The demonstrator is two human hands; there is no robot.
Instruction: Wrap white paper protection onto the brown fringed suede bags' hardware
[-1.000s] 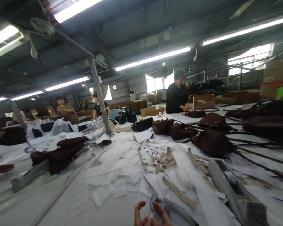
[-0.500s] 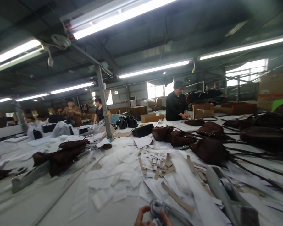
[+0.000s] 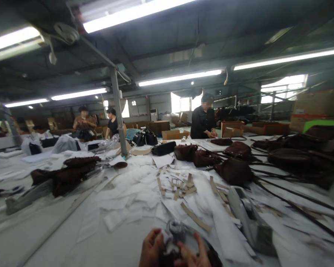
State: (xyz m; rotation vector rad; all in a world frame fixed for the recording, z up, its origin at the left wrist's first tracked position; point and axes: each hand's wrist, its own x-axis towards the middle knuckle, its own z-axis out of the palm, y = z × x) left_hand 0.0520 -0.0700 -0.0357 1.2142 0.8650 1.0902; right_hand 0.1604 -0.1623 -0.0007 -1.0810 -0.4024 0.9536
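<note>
My left hand (image 3: 151,247) is at the bottom edge, its thumb and fingers closed on something whitish and dark brown. My right hand (image 3: 193,255) sits just beside it, index finger raised and the other fingers curled over the same dark brown leather piece (image 3: 215,257). Much of that piece is hidden by my hands and the frame edge, so I cannot tell its full shape. Just beyond my fingers, a grey coiled bundle (image 3: 176,230) rests near the tabletop; whether it is joined to the brown piece is unclear.
A grey tape dispenser (image 3: 250,218) stands to the right. Brown strips (image 3: 196,217) and white paper sheets (image 3: 122,213) litter the table. Dark brown bags (image 3: 233,171) with long straps lie to the right, another brown bag (image 3: 69,176) left. A co-worker (image 3: 203,120) stands across the table.
My left hand has come further into view beside the right, and the dark brown piece now shows between and under them. The whole view has shifted slightly.
</note>
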